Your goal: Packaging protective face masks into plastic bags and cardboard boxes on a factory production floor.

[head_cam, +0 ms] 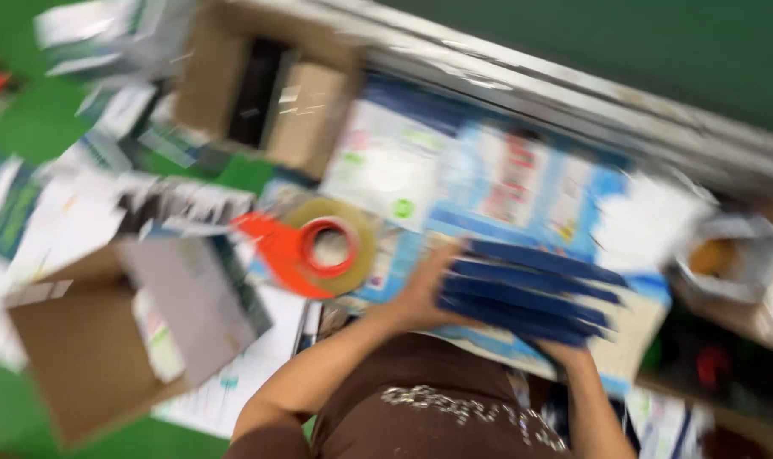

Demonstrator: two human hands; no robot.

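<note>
The view is heavily blurred by motion. A stack of several dark blue flat pieces [531,289] is held between both hands over a cluttered table. My left hand [420,293] grips the stack's left end. My right hand [565,348] holds its lower right edge from underneath. A roll of clear packing tape on an orange-red dispenser [318,251] lies just left of my left hand. Under the stack lie blue and white printed packages [522,183].
An open cardboard box [267,85] stands at the back left. Another open cardboard box [97,340] sits at the front left. Papers [63,212] litter the green surface. A white bag with something orange [722,259] is at right. A metal rail [574,93] runs behind.
</note>
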